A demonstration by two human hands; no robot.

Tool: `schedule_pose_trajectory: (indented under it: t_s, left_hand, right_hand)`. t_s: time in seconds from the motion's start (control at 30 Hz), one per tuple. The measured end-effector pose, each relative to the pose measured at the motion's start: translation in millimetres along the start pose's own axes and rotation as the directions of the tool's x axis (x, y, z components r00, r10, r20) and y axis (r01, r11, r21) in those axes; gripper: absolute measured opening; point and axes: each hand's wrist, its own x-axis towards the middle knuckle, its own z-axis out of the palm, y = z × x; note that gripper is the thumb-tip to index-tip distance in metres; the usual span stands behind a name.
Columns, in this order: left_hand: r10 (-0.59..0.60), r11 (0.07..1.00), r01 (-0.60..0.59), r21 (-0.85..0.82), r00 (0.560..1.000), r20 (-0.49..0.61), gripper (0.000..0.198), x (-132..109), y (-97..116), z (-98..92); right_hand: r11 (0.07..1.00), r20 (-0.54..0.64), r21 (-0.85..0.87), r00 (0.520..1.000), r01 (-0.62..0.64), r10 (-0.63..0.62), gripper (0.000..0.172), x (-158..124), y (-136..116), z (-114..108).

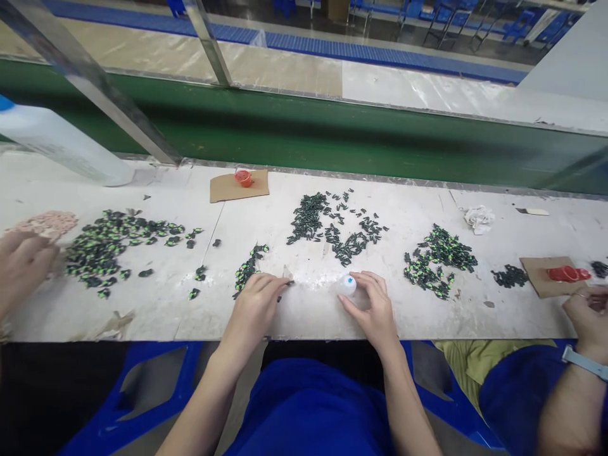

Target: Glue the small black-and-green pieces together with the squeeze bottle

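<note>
My left hand (256, 304) is closed in a pinch at the table's front, with a small dark piece (290, 282) at its fingertips. Just behind that hand lies a small pile of black-and-green pieces (246, 269), partly covered by the fingers. My right hand (375, 307) is wrapped round a small white bottle (347, 287) with a blue tip, held close to the tabletop. Farther back, between both hands, a loose heap of small dark green pieces (308, 218) spreads out. To the right of the bottle is another pile of black-and-green pieces (444, 250).
A red cup (244, 178) sits on cardboard (218, 190) at the back. Crumpled tissue (479, 219) lies at right. Co-workers' hands (26, 266) flank me on both sides. A large white container (71, 145) leans at left; a metal post (95, 82) rises behind.
</note>
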Motion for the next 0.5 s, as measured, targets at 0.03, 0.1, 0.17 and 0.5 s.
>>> schedule_pose_trajectory:
  t_s: [0.03, 0.1, 0.17, 0.5]
  left_hand:
    - [0.008, 0.999, -0.008, -0.034, 1.0, 0.019, 0.026, 1.2, 4.9, 1.9]
    - [0.033, 0.994, -0.026, -0.104, 0.997, 0.067, 0.023, 2.5, 14.9, 6.6]
    - [0.05, 0.988, -0.035, -0.153, 0.994, 0.098, 0.02, 2.7, 23.7, 11.7]
    - [-0.035, 0.992, 0.037, -0.118, 0.999, 0.022, 0.01, 6.6, 27.7, 24.5]
  right_hand:
    - [0.997, -0.011, 0.073, 0.999, -0.038, 0.039, 0.024, -1.5, 0.3, 0.6]
    - [0.957, -0.013, 0.255, 0.989, -0.141, 0.149, 0.027, -5.8, 1.9, 1.2]
    - [0.874, 0.012, 0.427, 0.968, -0.231, 0.25, 0.03, -10.1, 4.6, 0.7]
    - [0.75, -0.002, 0.603, 0.94, -0.271, 0.341, 0.039, -9.1, 10.7, -13.6]
